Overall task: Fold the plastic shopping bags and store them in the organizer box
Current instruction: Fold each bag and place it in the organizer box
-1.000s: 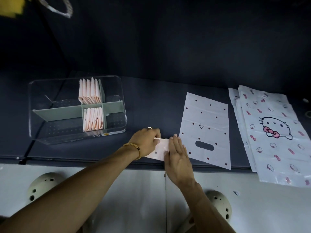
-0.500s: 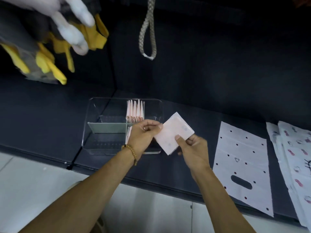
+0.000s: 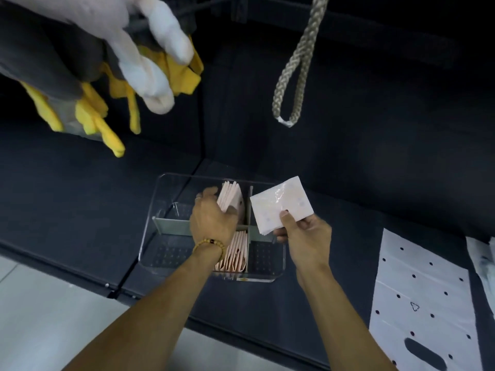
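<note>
Two bags cropped right, left hand (image 3: 211, 218) fingertips hidden

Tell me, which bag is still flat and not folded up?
The dotted bag lying open on the counter at right. The right hand holds a folded square; the rest stand folded in the box.

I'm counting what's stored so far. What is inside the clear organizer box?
The organizer box holds two rows of folded pink bags, rear and front, beside grey dividers. The left hand covers part of them, so no count.
</note>
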{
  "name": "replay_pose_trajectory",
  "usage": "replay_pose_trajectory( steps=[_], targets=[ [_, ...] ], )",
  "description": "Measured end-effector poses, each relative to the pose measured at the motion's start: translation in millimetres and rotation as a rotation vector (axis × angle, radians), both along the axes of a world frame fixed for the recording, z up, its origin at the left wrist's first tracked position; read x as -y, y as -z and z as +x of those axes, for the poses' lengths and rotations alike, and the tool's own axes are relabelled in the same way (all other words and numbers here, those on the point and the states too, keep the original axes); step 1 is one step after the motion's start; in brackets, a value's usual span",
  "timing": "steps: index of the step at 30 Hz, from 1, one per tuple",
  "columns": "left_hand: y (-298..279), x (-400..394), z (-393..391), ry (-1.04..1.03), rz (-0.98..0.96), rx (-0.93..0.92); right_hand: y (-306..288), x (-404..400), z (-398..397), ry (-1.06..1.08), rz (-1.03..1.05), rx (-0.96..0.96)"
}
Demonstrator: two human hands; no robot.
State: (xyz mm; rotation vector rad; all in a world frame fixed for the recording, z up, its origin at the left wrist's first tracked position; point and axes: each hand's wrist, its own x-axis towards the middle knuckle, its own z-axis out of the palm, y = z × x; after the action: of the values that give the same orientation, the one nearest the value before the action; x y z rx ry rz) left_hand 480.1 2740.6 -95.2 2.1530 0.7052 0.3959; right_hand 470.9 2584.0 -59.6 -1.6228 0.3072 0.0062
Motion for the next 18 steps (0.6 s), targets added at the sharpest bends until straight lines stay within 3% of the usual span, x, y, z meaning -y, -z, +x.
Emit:
replay_pose_trajectory(
  steps=[3, 6, 9, 11, 15, 18],
  targets=[
    [0, -13, -2, -0.018, -0.055, 0.033, 2, -18, 12, -0.003, -0.177, 0.035],
    [0, -16, -5, -0.022, -0.149, 0.094, 6, -38, 17, 0.04, -0.639, 0.234],
    [2, -16, -8, 0.0, -0.186, 0.144, 8, -56, 16, -0.167, -0.901, 0.265],
    [2, -16, -11, 0.027, -0.208, 0.164, 10, -62, 15, -0.36, -0.918, 0.176],
    [2, -19, -15, 0.056, -0.262, 0.196, 10, -60, 9, -0.227, -0.746, 0.335],
    [3, -21, -16, 0.086, -0.266, 0.186, 14, -60, 11, -0.288, -0.87, 0.326]
  ],
)
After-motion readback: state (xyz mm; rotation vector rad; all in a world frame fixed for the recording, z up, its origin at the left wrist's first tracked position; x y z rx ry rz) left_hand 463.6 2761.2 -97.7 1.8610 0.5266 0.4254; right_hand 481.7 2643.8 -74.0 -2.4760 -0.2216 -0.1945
